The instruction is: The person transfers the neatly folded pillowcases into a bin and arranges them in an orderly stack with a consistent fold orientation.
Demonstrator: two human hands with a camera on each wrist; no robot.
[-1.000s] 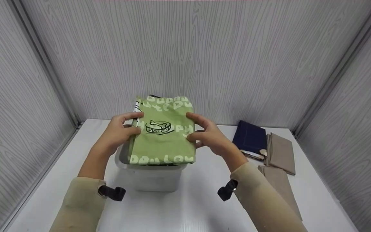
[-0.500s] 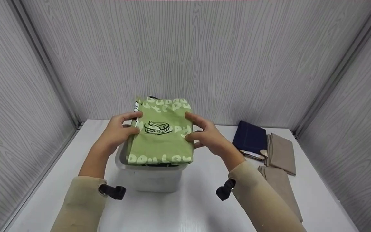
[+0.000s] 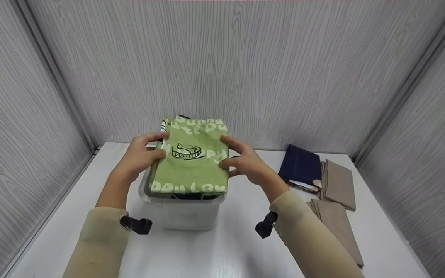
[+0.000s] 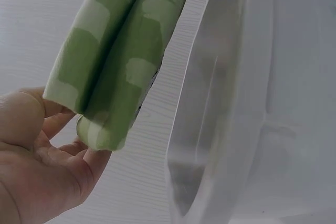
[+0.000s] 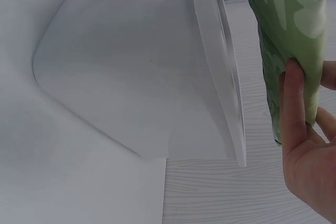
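Note:
A folded green cloth (image 3: 193,172) with pale lettering and a bone-in-a-bowl drawing is held over a white plastic bin (image 3: 185,214). My left hand (image 3: 137,156) grips its left edge, thumb and fingers around the folded layers. My right hand (image 3: 249,162) pinches the opposite edge, with fingers above and below. In the left wrist view, the folds of the cloth (image 4: 118,66) show beside the bin's rim (image 4: 205,108), apart from it. The right wrist view also shows the cloth (image 5: 294,35) off the rim. Something dark shows inside the bin under the cloth's near edge; its kind is hidden.
On the right of the white table (image 3: 242,247) lie a dark blue folded fabric item (image 3: 301,166) and two folded beige cloths, one beige cloth (image 3: 338,183) behind the other beige cloth (image 3: 338,227). Grey wood-patterned panels (image 3: 214,65) enclose the back and sides.
Both hands have shifted slightly left with the green cloth. Its near edge is a little farther back, so more of the bin's front rim and the dark contents shows.

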